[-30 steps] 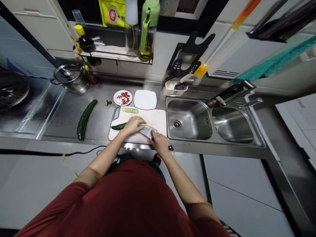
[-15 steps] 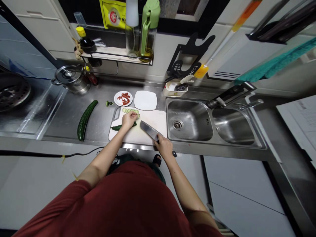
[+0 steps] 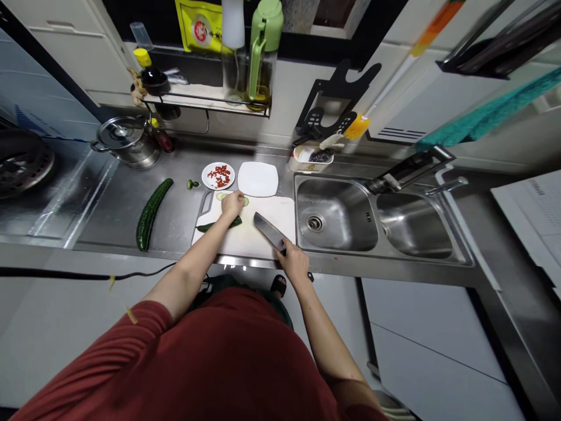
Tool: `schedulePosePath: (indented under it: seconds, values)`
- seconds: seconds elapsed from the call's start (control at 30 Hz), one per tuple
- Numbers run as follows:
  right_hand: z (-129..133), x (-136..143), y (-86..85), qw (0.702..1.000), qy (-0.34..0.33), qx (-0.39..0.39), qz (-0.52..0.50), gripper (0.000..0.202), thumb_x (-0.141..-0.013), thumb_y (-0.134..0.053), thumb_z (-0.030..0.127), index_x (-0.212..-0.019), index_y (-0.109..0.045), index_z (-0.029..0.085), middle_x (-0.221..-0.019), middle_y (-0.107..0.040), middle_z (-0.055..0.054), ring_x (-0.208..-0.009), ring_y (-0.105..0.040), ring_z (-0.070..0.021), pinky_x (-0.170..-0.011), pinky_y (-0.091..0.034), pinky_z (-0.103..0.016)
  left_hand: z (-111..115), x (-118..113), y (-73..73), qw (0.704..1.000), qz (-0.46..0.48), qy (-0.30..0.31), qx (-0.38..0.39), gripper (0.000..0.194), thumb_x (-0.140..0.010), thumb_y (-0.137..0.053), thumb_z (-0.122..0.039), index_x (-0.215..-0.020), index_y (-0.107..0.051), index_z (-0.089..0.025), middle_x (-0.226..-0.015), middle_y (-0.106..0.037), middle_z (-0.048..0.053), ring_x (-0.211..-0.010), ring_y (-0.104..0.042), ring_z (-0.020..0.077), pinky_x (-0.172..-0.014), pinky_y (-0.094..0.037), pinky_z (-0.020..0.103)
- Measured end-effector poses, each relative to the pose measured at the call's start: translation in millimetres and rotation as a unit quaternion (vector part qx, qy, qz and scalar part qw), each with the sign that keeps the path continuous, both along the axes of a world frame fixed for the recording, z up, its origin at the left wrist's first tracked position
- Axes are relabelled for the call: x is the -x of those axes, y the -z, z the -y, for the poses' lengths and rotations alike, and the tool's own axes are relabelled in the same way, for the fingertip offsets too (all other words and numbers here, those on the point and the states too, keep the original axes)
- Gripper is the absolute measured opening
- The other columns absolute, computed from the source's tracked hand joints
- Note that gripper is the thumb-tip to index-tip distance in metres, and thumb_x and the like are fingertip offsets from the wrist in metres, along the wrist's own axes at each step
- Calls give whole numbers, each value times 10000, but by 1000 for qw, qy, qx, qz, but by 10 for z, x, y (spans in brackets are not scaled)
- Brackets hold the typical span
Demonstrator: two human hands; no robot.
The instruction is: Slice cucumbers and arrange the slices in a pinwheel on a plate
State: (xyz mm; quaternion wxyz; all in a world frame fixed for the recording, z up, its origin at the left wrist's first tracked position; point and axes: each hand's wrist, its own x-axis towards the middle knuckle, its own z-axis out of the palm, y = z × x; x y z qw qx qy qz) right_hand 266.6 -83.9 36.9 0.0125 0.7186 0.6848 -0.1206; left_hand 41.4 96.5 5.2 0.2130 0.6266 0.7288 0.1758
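My left hand (image 3: 232, 206) is over the far side of the white cutting board (image 3: 279, 211), its fingers bent and pinched together at the row of thin cucumber slices (image 3: 220, 196). One cucumber slice (image 3: 245, 201) shows beside the fingertips; the hand hides part of the row. Under the left wrist lies a cut length of cucumber (image 3: 235, 222). My right hand (image 3: 293, 263) is wrapped round the handle of a broad-bladed kitchen knife (image 3: 268, 229). Its blade points away and to the left, low over the board, apart from the cucumber.
A whole cucumber (image 3: 152, 215) and small cucumber ends (image 3: 191, 184) lie left of the board. Behind it stand a plate of chopped red pieces (image 3: 210, 181) and a white square plate (image 3: 258, 179). A double sink (image 3: 336, 242) adjoins on the right; a lidded pot (image 3: 138, 155) stands back left.
My left hand has moved slightly right and away from me, along the row of slices. The knife in my right hand has shifted a little to the right.
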Motion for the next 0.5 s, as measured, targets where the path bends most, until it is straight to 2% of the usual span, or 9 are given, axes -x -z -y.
schedulePosePath:
  seconds: [0.23, 0.5]
  values:
    - [-7, -7, -20, 1000, 2, 5, -11, 413, -911, -494, 472, -1251, -532, 239, -1042, -686, -60, -911, -634, -200, -731, -386, -260, -70, -12, 45, 998, -59, 10, -9, 277, -801, -526, -211, -1031, -674, -251, -914, -714, 49, -914, -623, 214, -806, -414, 302]
    - [-15, -1, -34, 1000, 2, 3, -15, 395, -901, -514, 464, -1224, -549, 239, -1026, -692, -49, -897, -640, -201, -710, -387, -257, -79, -2, 53, 998, -62, 22, -17, 243, -795, -550, -217, -1003, -675, -239, -958, -698, 66, -955, -599, 233, -844, -413, 326]
